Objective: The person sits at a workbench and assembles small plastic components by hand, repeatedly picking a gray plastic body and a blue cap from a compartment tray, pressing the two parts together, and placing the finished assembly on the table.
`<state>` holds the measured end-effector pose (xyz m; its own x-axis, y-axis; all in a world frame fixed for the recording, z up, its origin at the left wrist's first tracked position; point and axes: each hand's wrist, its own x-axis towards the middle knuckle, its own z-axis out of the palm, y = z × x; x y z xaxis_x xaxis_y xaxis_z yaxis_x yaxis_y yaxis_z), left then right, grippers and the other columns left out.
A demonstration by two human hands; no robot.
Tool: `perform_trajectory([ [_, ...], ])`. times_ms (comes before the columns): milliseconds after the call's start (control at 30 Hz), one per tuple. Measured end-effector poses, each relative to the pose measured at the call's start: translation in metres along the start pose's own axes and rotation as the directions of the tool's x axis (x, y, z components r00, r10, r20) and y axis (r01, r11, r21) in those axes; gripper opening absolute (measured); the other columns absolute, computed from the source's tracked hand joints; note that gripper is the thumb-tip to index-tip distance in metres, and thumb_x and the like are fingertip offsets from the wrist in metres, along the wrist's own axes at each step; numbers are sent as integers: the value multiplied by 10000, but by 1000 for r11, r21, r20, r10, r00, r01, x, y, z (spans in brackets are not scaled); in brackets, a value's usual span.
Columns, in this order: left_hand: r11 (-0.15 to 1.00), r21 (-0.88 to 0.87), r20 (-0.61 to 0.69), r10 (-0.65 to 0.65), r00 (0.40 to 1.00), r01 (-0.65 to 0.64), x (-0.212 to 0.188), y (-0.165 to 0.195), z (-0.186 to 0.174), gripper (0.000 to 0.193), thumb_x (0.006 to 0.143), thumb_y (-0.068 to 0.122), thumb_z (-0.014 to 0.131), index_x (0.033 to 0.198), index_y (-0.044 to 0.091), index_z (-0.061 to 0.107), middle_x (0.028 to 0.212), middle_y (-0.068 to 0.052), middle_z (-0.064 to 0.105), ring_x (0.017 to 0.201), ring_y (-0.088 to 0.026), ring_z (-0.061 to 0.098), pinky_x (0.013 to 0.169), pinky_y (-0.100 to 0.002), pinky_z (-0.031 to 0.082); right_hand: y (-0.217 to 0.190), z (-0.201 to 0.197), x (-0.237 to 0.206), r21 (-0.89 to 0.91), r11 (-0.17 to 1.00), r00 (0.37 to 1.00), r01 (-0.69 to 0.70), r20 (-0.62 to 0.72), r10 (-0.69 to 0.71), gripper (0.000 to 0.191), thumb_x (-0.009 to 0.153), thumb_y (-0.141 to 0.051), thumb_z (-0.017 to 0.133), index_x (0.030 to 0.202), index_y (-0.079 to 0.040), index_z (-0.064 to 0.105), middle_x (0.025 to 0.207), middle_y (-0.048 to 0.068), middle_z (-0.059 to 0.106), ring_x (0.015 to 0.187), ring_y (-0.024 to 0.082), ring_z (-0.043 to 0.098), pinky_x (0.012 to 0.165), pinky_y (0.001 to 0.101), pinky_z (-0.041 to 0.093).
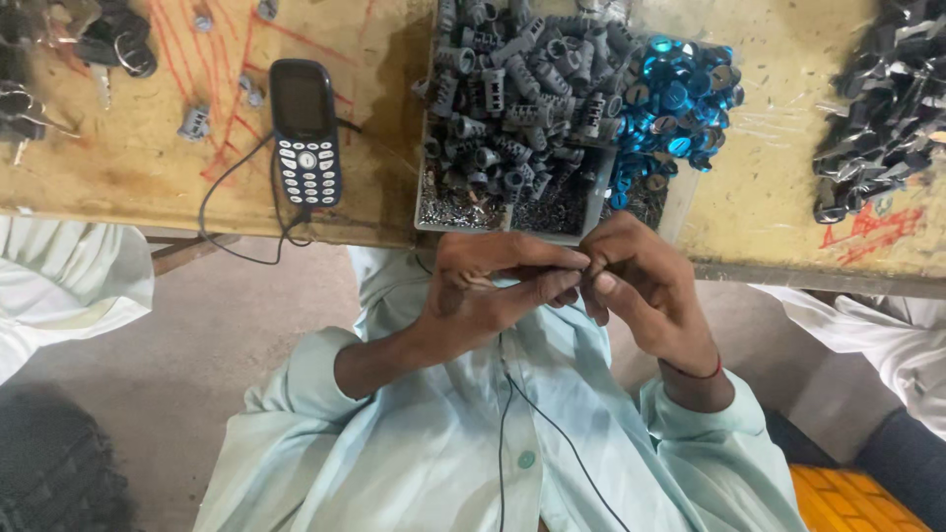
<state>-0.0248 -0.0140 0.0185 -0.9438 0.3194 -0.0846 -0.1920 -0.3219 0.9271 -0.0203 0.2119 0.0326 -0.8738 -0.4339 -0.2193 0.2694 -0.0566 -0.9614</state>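
**Fingers pinched on a small part at the bench edge**

Head view: left hand [483, 291] and right hand [641, 286] meeting fingertip to fingertip just below the tray [434, 212], both pinched narrow around a tiny part [583, 266], mostly hidden, kind unclear. Behind, grey plastic cylinders [512, 89] heaped in the tray, blue metal caps [675, 99] piled beside them. Keypad phone [305, 133] lying further left on the wooden bench [769, 197], cable trailing off the edge. Judged mid-assembly, fitting small pieces together; next move likely needing steady alignment and firm fingertip pressure.
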Motion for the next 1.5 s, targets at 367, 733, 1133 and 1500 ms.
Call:
perform_trajectory([
  [367, 952, 143, 288, 222, 932, -271, 2, 3, -18, 383, 938, -143, 687, 1259, 65, 696, 1123, -101, 739, 998, -190, 754, 841, -263, 621, -12, 8, -10, -139, 988, 997, -72, -26, 69, 99, 1026, -56, 587, 1053, 37, 610, 1050, 101, 549, 772, 109, 597, 633, 247, 514],
  [733, 947, 166, 251, 227, 941, -274, 2, 6, -11, 347, 972, -132, 683, 1266, 53, 683, 1107, -90, 753, 972, -182, 767, 846, -266, 616, -2, 17, -19, 53, 990, 979, -128, -154, 135, 81, 1058, -25, 519, 1078, 39, 563, 994, 57, 539, 729, 91, 600, 604, 236, 490],
  [1133, 963, 264, 231, -10, 973, -53, 3, 20, -12, 132, 936, 15, 734, 1061, 8, 693, 915, -58, 697, 815, -136, 696, 754, -280, 563, -8, 15, -6, 274, 934, 970, -227, -20, 242, 314, 1008, -112, 647, 1230, -35, 438, 998, 45, 592, 720, 78, 624, 524, 259, 508],
  [1500, 971, 235, 164, -95, 982, 55, 7, -9, -6, 118, 925, 70, 718, 1018, -2, 704, 891, -51, 717, 767, -90, 679, 727, -247, 556, -12, -34, 15, -984, 18, 983, -177, -177, -50, 161, 966, -212, 725, 1010, -81, 643, 940, 93, 581, 801, 317, 640, 644, 464, 462],
])
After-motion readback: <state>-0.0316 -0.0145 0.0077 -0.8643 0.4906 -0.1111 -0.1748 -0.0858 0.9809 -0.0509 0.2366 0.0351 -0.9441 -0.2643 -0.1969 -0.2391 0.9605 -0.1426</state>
